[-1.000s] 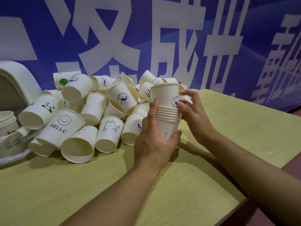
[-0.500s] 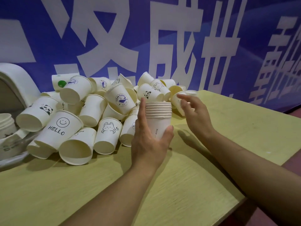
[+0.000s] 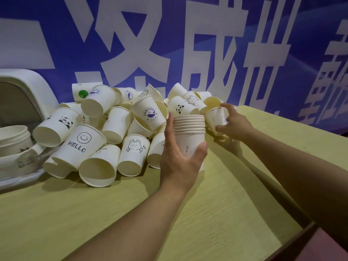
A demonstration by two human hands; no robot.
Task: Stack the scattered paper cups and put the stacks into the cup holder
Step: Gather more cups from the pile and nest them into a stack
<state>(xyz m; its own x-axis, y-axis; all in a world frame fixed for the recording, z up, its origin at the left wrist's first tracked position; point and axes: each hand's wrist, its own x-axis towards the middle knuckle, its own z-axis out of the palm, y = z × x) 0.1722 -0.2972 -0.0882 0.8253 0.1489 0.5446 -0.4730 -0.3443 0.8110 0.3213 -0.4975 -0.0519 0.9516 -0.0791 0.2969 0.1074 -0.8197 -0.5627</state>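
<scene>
My left hand (image 3: 178, 157) grips an upright stack of several white paper cups (image 3: 189, 129) just above the table, thumb on the right side, fingers on the left. To its right, my right hand (image 3: 233, 123) curls round a single white cup (image 3: 214, 119) at the right end of the pile, fingers over its top and thumb under it. A large pile of scattered white paper cups (image 3: 116, 127) with panda, rabbit, whale and "HELLO" prints lies behind and to the left of the stack. The white cup holder (image 3: 26, 85) stands at the far left, with stacked cups (image 3: 13, 136) inside it.
The yellow-green wooden table (image 3: 244, 204) has its front edge at the lower right. A blue banner with large white characters (image 3: 169, 44) stands right behind the pile. A clear plastic sheet (image 3: 18, 178) lies under the holder at the left.
A cup held above the stack a second ago was pushed down into it. My right hand then let go, reached right and back, and took hold of a single cup at the pile's edge.
</scene>
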